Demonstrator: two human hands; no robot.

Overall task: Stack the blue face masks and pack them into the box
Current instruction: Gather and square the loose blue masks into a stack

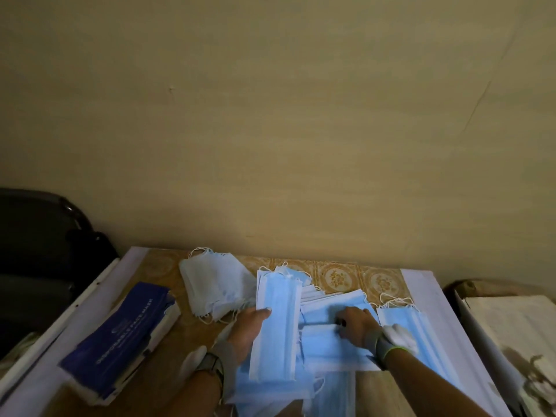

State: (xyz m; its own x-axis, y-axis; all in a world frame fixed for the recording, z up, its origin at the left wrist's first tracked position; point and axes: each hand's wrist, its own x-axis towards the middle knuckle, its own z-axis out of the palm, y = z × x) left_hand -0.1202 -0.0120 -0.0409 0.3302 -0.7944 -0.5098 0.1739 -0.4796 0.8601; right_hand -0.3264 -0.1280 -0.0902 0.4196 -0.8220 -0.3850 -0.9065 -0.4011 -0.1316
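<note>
Two hands show: the left hand (251, 322) and the right hand (356, 325). One dark blue box (120, 335) lies at the left of the bench (427, 299). The masks form roughly three groups: one white pile (215, 285) far left, one held blue stack (276, 323), and a loose blue heap (331, 350), too overlapped to count singly.

Dim beige wall (270, 115) behind patterned table (337, 276).

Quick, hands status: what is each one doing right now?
Left hand: grips a stack of blue masks.
Right hand: fingers on the loose masks; grip cannot be told.
</note>
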